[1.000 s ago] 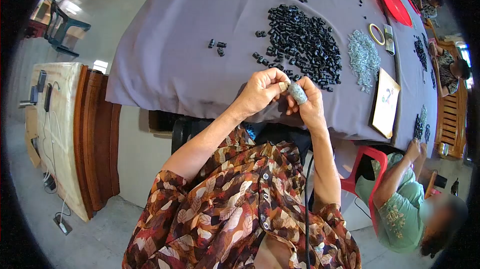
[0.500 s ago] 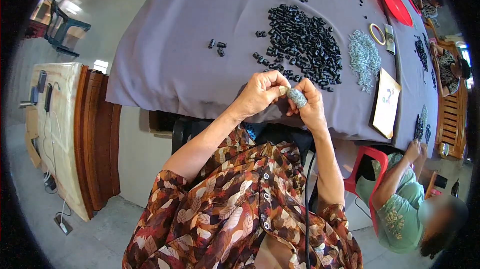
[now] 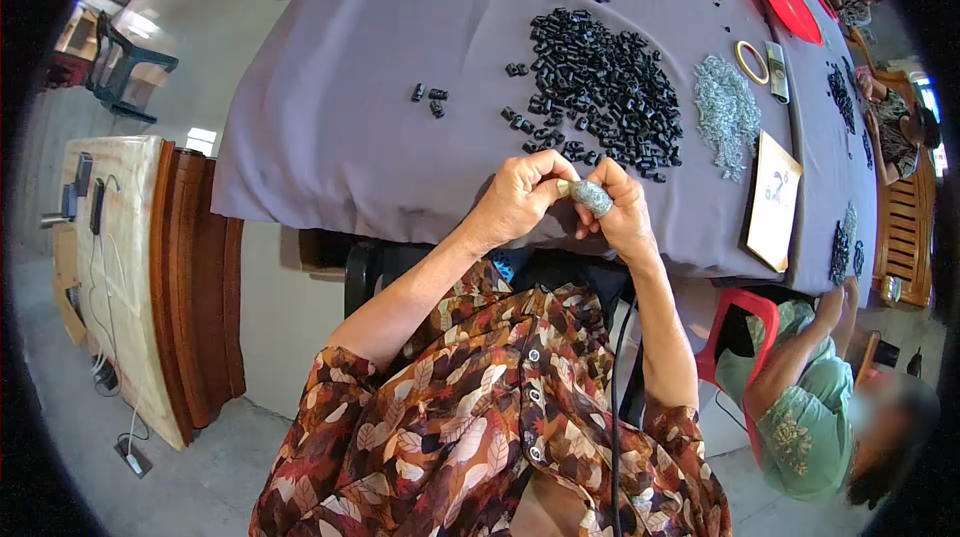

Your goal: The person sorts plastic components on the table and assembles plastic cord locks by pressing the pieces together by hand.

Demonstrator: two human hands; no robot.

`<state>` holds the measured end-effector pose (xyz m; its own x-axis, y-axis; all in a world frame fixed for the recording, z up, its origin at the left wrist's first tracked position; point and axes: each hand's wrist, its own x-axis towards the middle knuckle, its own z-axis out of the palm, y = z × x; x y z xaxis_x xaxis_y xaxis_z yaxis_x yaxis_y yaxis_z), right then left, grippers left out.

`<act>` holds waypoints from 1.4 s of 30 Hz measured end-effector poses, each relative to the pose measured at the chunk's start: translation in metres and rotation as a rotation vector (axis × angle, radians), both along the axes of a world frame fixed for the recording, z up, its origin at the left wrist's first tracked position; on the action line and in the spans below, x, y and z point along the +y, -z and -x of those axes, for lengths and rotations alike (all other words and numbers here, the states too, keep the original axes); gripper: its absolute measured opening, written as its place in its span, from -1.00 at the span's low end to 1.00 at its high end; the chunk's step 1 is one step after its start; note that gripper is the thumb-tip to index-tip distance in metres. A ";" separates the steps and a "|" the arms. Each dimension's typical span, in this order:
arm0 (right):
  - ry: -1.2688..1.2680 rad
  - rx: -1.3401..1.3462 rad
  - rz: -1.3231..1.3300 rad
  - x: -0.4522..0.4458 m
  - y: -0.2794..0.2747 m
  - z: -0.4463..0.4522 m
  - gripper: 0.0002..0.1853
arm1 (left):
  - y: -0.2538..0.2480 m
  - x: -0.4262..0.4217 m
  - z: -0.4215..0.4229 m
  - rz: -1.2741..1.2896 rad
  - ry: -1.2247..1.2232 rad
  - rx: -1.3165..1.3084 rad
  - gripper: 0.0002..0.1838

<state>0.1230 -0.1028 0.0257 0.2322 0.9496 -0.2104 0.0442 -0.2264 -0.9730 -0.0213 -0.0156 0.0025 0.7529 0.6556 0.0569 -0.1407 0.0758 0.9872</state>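
Note:
Both hands meet at the near edge of the cloth-covered table, fingertips almost touching. My left hand [image 3: 520, 201] is closed in a pinch, with a pale yellowish wrap or piece at the thumb tip. My right hand [image 3: 624, 209] is closed too, its fingers curled by a grey, speckled wrapping [image 3: 592, 198] that seems to cover the thumb. Whatever small item lies between the fingertips is hidden. Just beyond them spreads a pile of small black plastic parts [image 3: 605, 87], and to its right lies a heap of small clear pieces [image 3: 727, 107].
A few black parts [image 3: 437, 94] lie apart on the left of the grey cloth [image 3: 350, 117]. Rightward are a tape roll [image 3: 752, 63], a pale board [image 3: 773, 202] and a red tray [image 3: 792, 3]. A co-worker in green [image 3: 800, 427] sits at right; a side cabinet [image 3: 120, 277] stands left.
My fingertips have drawn slightly closer, the left thumb now against the grey wrapping. The view has shifted a little. The seated co-worker's hands have moved slightly.

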 end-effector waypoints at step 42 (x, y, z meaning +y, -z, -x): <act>0.216 0.205 -0.287 0.004 0.011 0.014 -0.89 | -0.001 0.015 0.000 0.298 0.094 -0.036 -0.92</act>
<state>0.1093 -0.0987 0.0142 0.4135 0.9105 -0.0063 -0.1756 0.0729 -0.9818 -0.0210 -0.0004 0.0035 0.8121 0.5750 -0.0997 -0.1534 0.3753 0.9141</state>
